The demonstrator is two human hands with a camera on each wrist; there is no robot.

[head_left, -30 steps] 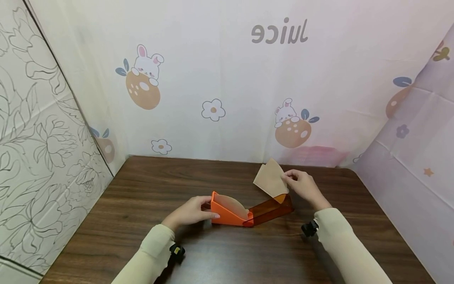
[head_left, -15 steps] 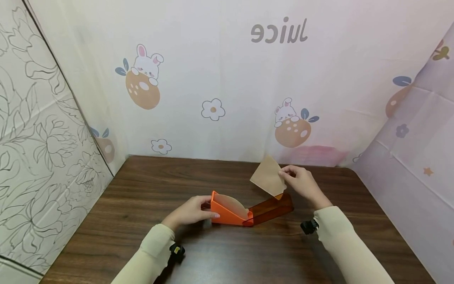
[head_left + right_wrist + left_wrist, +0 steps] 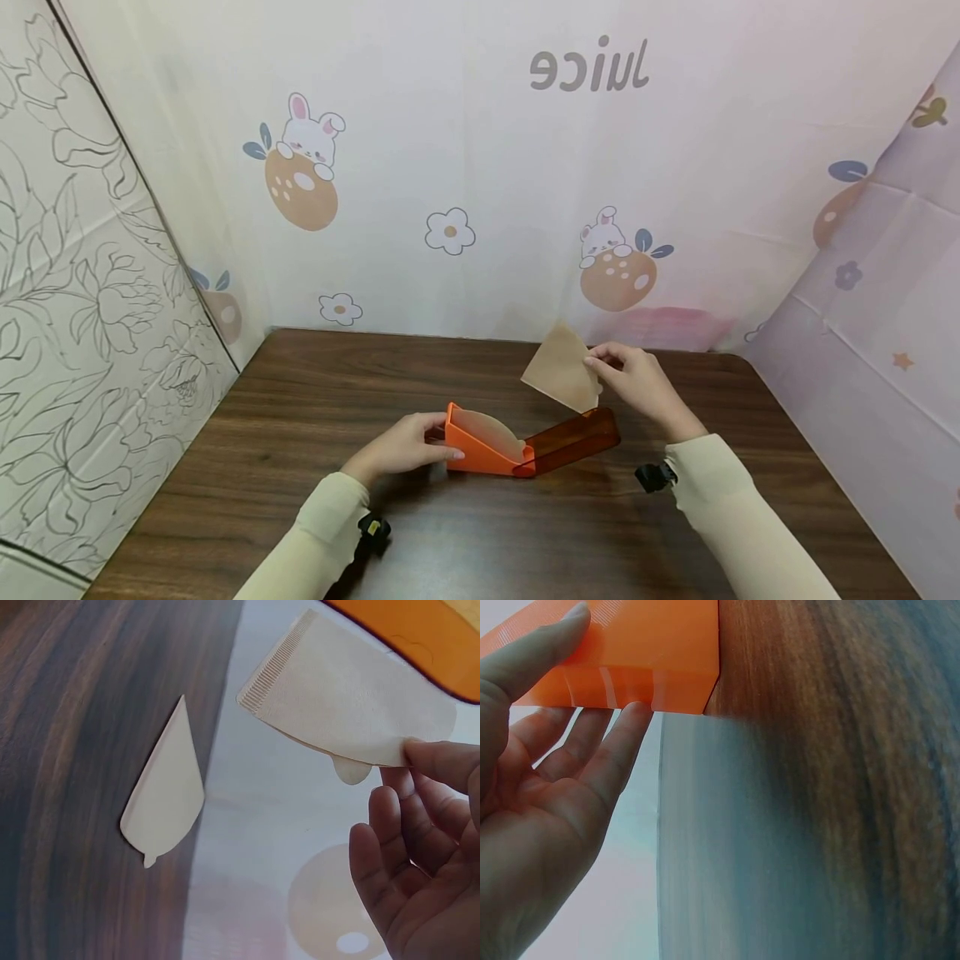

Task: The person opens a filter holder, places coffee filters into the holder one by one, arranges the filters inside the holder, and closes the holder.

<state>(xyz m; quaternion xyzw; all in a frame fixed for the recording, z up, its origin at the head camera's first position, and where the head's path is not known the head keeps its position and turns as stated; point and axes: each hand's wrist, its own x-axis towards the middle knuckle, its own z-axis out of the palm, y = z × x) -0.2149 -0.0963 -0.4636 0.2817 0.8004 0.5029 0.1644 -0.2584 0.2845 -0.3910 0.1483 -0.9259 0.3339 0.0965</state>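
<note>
My left hand (image 3: pixel 408 448) grips the tall end of an orange coffee filter holder (image 3: pixel 480 452), thumb on its front side. In the left wrist view the fingertips of that hand (image 3: pixel 562 765) touch the end wall of the orange holder (image 3: pixel 652 645). A tan paper coffee filter (image 3: pixel 487 427) stands inside, and the translucent brown lid (image 3: pixel 573 442) is swung out to the right. Beyond the lid, my right hand (image 3: pixel 641 383) pinches another paper filter (image 3: pixel 561 371) by its edge, raised off the table. The right wrist view shows its crimped seam and small tab.
A further paper filter (image 3: pixel 166 791) lies on the dark wooden table (image 3: pixel 67 750); in the head view the raised filter hides it. Behind the table's back edge hangs a printed curtain (image 3: pixel 480 167), close to the raised filter.
My right hand has shifted slightly left and away with the pinched filter, which has come clear of the lid and now covers the one lying behind. The left hand and holder stay put.
</note>
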